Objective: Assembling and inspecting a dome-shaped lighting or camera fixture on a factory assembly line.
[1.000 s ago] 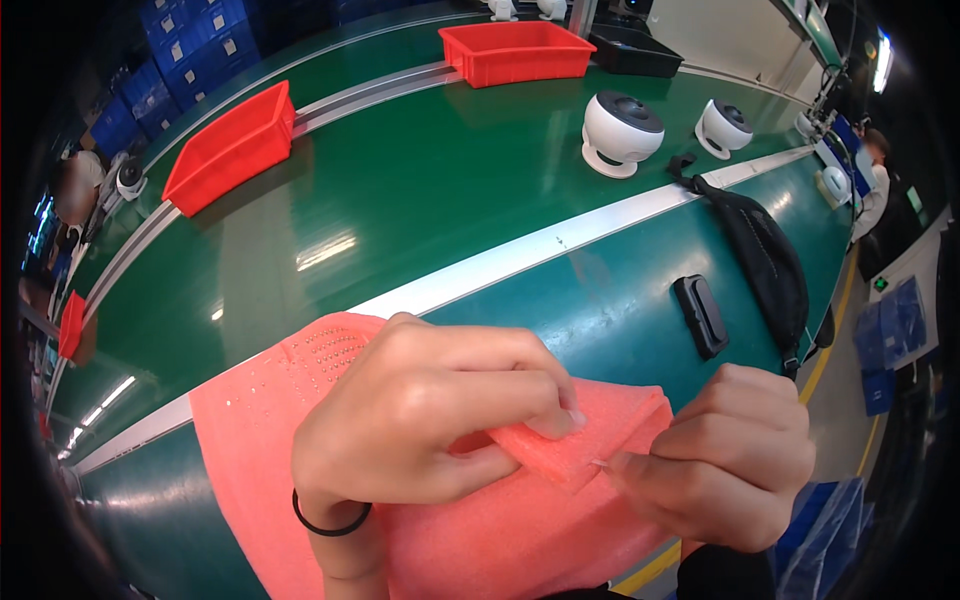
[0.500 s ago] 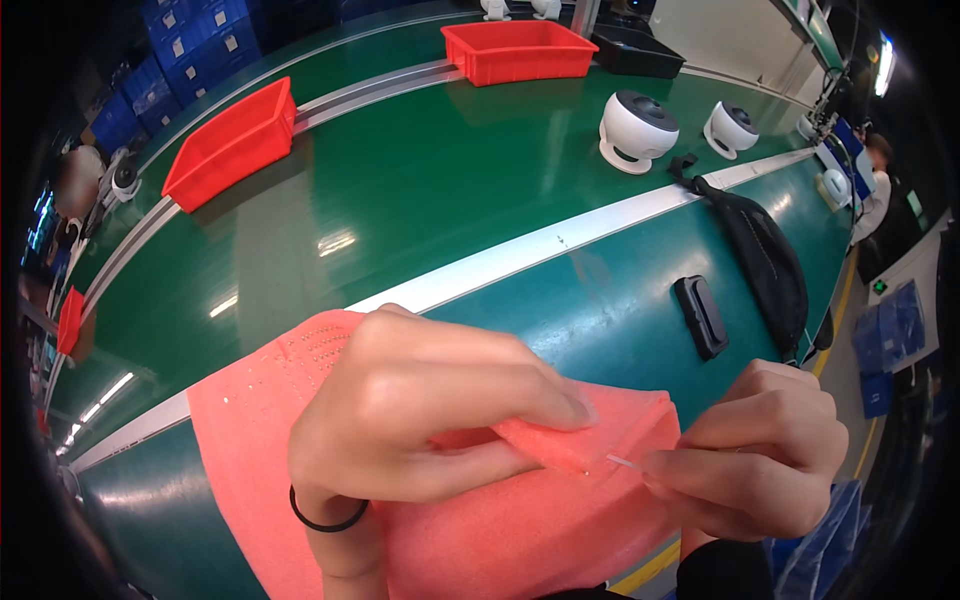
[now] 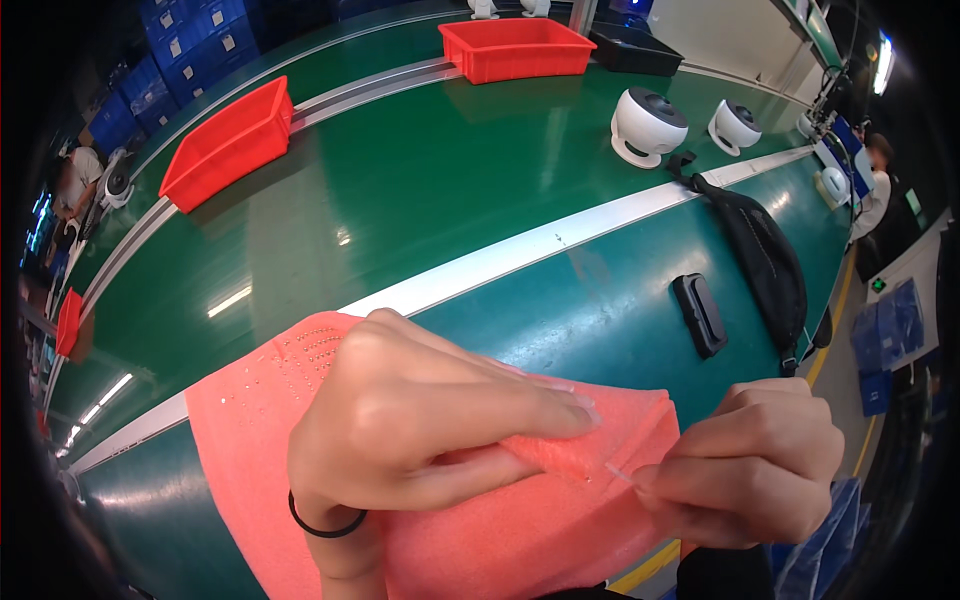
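Note:
A coral-pink cloth (image 3: 560, 535) with small shiny studs at its far left lies over the near bench edge. My left hand (image 3: 420, 420), a black band at its wrist, pinches a raised fold of this cloth between thumb and fingers. Close by on the right, my right hand (image 3: 750, 465) is closed, thumb against fingers, on a thin whitish strand (image 3: 620, 473). The strand's other end meets the cloth fold just below my left fingertips. Its kind is too small to make out.
Beyond the bench runs a green conveyor with red bins (image 3: 515, 52), a black tray (image 3: 635, 50) and white round camera-like devices (image 3: 648, 128). At the bench's right lie a small black case (image 3: 700, 315) and a black pouch with a strap (image 3: 758, 255). People stand far left and right.
My right hand has dropped slightly, still holding the strand. My left hand keeps its pinch on the cloth. The white devices on the conveyor have shifted a little to the right.

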`<state>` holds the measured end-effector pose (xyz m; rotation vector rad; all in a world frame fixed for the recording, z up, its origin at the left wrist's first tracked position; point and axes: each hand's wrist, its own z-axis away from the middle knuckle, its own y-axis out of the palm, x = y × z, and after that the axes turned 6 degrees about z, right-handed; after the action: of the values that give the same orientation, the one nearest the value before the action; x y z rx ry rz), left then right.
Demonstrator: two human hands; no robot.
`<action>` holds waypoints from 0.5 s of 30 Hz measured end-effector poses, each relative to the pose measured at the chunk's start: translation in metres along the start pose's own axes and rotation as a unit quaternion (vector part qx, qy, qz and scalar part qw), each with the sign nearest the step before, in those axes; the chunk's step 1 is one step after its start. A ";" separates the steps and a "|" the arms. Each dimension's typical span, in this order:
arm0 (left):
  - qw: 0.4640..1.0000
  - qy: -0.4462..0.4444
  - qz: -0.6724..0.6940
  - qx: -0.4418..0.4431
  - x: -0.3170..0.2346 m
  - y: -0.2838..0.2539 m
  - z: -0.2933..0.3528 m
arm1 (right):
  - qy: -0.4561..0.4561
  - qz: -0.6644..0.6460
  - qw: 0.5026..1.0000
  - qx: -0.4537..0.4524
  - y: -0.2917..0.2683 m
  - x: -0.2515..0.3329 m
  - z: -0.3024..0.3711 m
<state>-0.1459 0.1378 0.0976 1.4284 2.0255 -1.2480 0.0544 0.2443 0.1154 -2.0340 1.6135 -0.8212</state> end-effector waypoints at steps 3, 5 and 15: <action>1.000 -0.007 -0.004 -0.005 0.000 0.001 0.001 | 0.000 -0.011 1.000 0.007 0.000 0.002 -0.001; 1.000 -0.002 -0.001 -0.002 0.001 0.000 0.001 | 0.013 -0.010 1.000 0.006 -0.001 0.003 -0.001; 1.000 0.028 0.003 -0.014 0.003 0.003 0.000 | 0.007 0.030 1.000 0.003 -0.001 0.002 -0.002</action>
<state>-0.1447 0.1394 0.0940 1.4711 2.0646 -1.1865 0.0538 0.2430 0.1177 -1.9692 1.6698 -0.8199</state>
